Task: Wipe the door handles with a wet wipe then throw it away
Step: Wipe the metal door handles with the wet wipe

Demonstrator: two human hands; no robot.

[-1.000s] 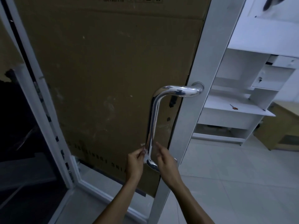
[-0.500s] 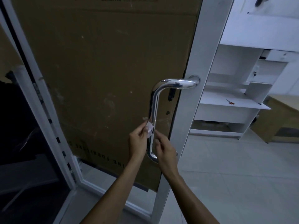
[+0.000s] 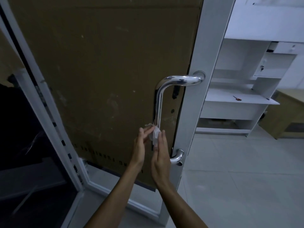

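Note:
A chrome door handle (image 3: pixel 158 102) is fixed to the white door frame (image 3: pixel 189 112), its upright bar running down to a lower bend (image 3: pixel 176 157). A crumpled white wet wipe (image 3: pixel 154 134) is wrapped round the lower part of the bar. My left hand (image 3: pixel 140 145) pinches the wipe from the left with its fingertips. My right hand (image 3: pixel 160 153) holds the wipe against the bar from the right, fingers pointing up. Behind my right hand, part of the bar is hidden.
The door panel is covered with brown cardboard (image 3: pixel 98 71). A dark opening (image 3: pixel 24 145) lies to the left. On the right stand a white shelf desk (image 3: pixel 238 99) with a small orange tool (image 3: pixel 236 98), a wooden cabinet (image 3: pixel 287 116), and pale floor tiles (image 3: pixel 238 178).
Both hands have slid the wipe up the bar from the lower bend. In the last half second they stayed at about the same height, and the wipe looks more bunched.

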